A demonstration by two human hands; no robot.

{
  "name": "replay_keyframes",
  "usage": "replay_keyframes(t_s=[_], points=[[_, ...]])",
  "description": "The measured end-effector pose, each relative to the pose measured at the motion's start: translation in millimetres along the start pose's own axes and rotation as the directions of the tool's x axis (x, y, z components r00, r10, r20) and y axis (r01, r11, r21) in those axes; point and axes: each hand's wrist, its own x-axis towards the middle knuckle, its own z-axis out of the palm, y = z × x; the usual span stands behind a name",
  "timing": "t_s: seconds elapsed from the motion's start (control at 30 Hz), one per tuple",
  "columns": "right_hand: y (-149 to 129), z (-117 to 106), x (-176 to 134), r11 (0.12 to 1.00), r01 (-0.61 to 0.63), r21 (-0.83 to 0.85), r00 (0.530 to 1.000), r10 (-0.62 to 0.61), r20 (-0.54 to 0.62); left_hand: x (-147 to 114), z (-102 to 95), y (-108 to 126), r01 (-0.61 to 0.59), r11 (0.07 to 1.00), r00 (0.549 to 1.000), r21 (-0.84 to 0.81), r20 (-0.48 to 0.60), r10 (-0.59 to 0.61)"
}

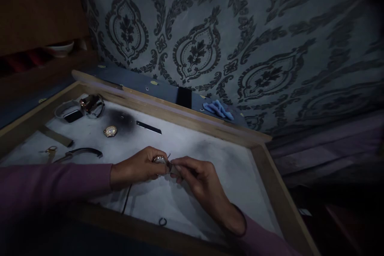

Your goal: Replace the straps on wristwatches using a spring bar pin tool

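My left hand (139,167) is closed round a small round watch (160,159), its rim showing between thumb and fingers. Right beside it, my right hand (202,178) pinches a small flat greyish piece (174,170) against the watch's edge. Whether that piece is a blade or a strap end I cannot tell. Both hands are over the white floor of a wooden tray (267,176). Left of them lie a gold-toned watch case (110,131) without a strap and a dark curved strap (85,151). A dark blade (149,127) lies behind them.
Several watches with straps (93,106) and a clear round container (68,111) fill the tray's far left corner. Near them are a flat olive strip (57,136) and a gold buckle (51,150). A small dark ring (162,221) lies in front. Behind the tray is a blue cloth (218,109).
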Motion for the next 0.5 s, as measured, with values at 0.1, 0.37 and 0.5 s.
replay_keyframes(t_s=[0.1,0.37,0.5], points=[[0.9,-0.1,-0.1,1.0,0.016,-0.001,1.0,-0.016,0.002,-0.1,0.0,-0.5,-0.007,1.0,1.0,-0.01,0.008,0.007],[-1.0,-0.1,-0.1,1.0,0.017,-0.014,1.0,-0.017,0.012,0.0,-0.7,0.0,0.012,1.0,1.0,-0.004,0.021,-0.012],[-0.9,0.1,-0.4,1.0,0.01,-0.007,1.0,-0.01,0.007,-0.6,-0.9,2.4,0.015,1.0,1.0,0.001,0.025,-0.015]])
